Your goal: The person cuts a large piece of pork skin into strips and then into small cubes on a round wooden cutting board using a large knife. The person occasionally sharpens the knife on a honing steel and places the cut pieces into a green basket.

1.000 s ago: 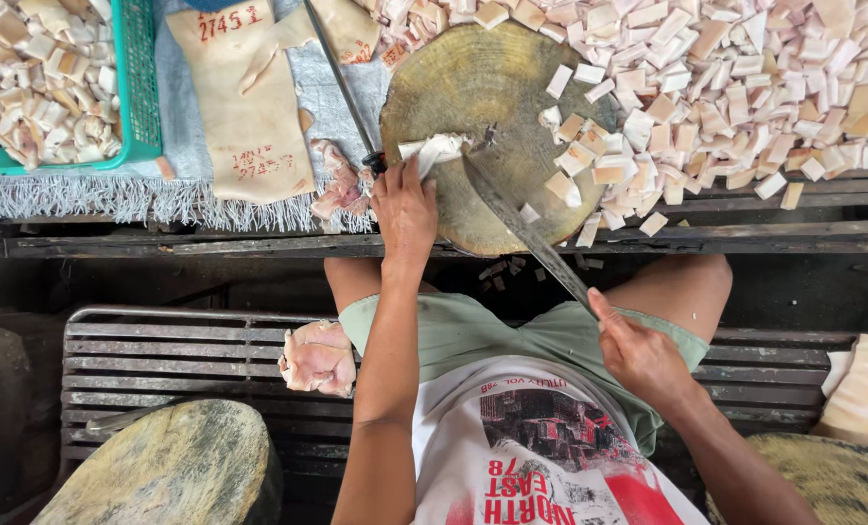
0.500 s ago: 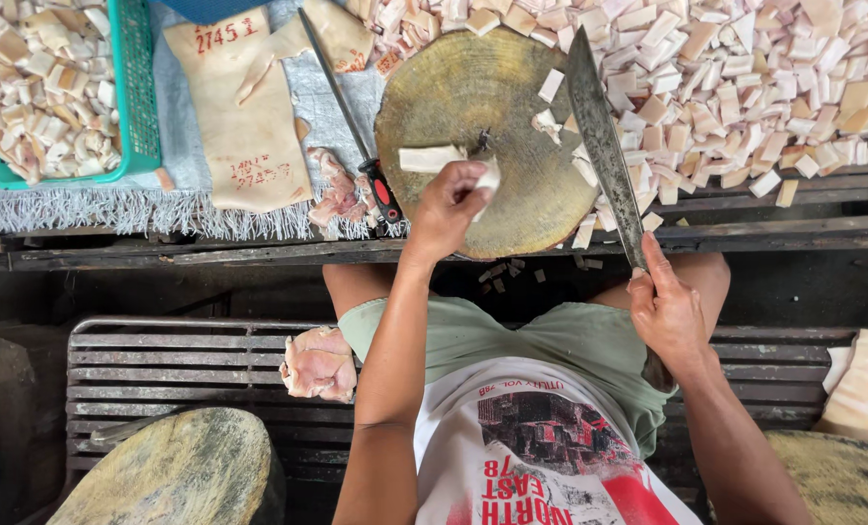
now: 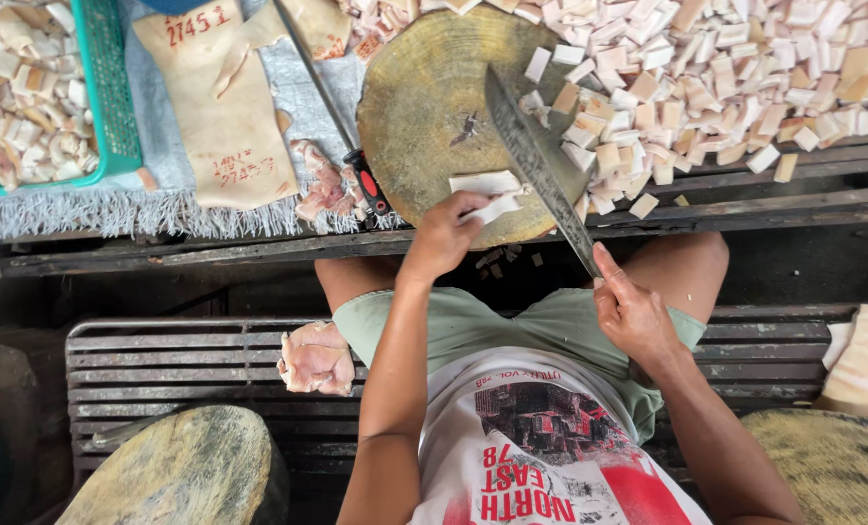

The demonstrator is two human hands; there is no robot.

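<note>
A pale strip of pork skin lies on the near edge of the round wooden chopping block, and the left hand rests on it from the near side, fingers curled down over the strip and a second pale piece just under the fingertips, pinning both to the wood. Just to the right of that hand runs the long dark blade of a cleaver, lying slantwise across the block with its tip pointing away and its edge beside the strip. The right hand is closed around the cleaver's handle, nearer the body than the block and above the right knee, thumb stretched along the handle toward the blade. Beyond and to the right of the blade a heap of cut white and tan cubes spills from the block's edge over the counter. Left of the left hand a second knife with a red and black handle leans against the block's side, next to a clump of pink fatty scraps. Farther left lies a large flat sheet of pale skin with red markings, then a green plastic basket filled with more cubes. Below the left forearm, on a slatted bench, sits a lump of pinkish meat, with another wooden block nearer the camera.
</note>
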